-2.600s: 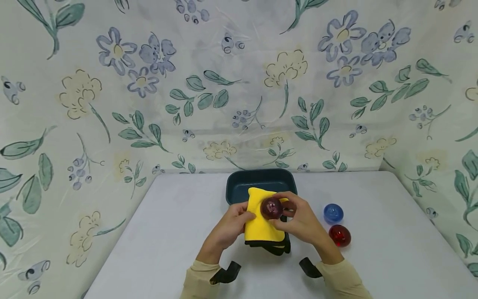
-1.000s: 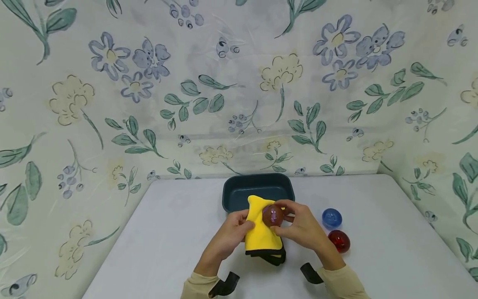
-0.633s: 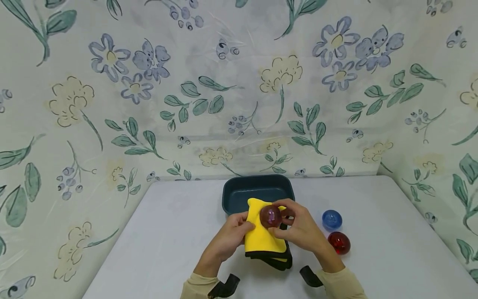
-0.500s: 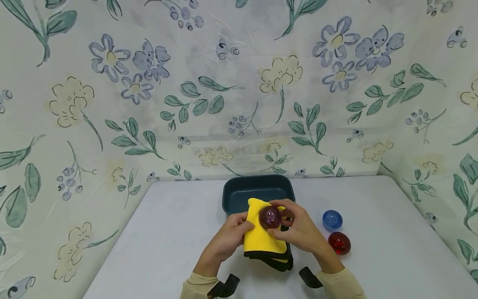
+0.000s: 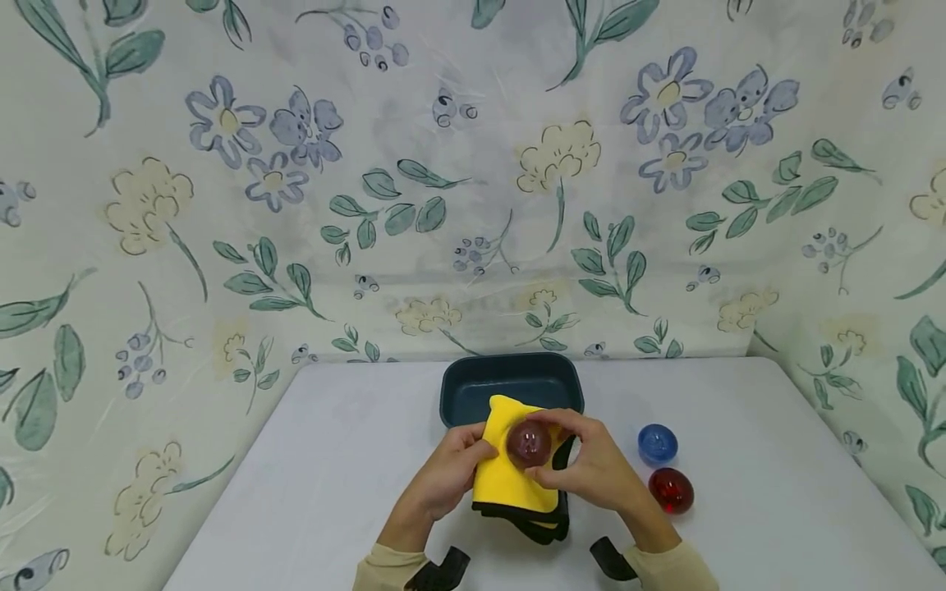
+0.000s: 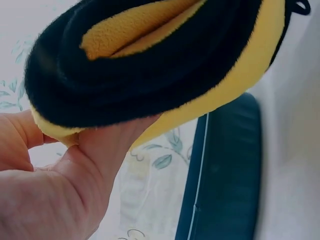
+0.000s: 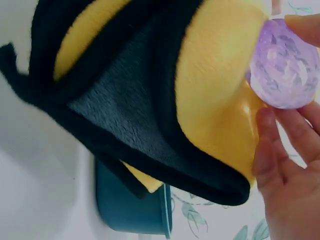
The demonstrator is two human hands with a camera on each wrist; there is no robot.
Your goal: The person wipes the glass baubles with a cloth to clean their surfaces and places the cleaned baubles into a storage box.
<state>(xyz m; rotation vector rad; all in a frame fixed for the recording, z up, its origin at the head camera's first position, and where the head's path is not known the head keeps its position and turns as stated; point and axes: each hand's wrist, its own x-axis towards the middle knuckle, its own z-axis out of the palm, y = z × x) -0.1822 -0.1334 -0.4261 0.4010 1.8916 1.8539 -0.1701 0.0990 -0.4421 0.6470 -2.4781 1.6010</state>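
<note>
A folded yellow cloth (image 5: 510,486) with black edging is held up off the table by my left hand (image 5: 451,472), thumb in front and fingers behind. My right hand (image 5: 594,468) pinches a clear purple ball (image 5: 529,444) between thumb and fingers against the cloth's yellow face. In the right wrist view the purple ball (image 7: 285,65) touches the yellow side of the cloth (image 7: 215,85). The left wrist view shows the cloth's rolled dark folds (image 6: 145,85) over my left hand (image 6: 65,190).
Behind the hands stands a dark teal tray (image 5: 512,361) on the white table (image 5: 332,468), partly hidden by the cloth. To the right lie a clear blue ball (image 5: 657,444) and a clear red ball (image 5: 671,491). A floral curtain (image 5: 473,213) surrounds the table.
The purple ball and right hand have shifted slightly left across the cloth. The cloth's lower edge has swung a little left. The head view has shifted slightly. Both grips stay the same.
</note>
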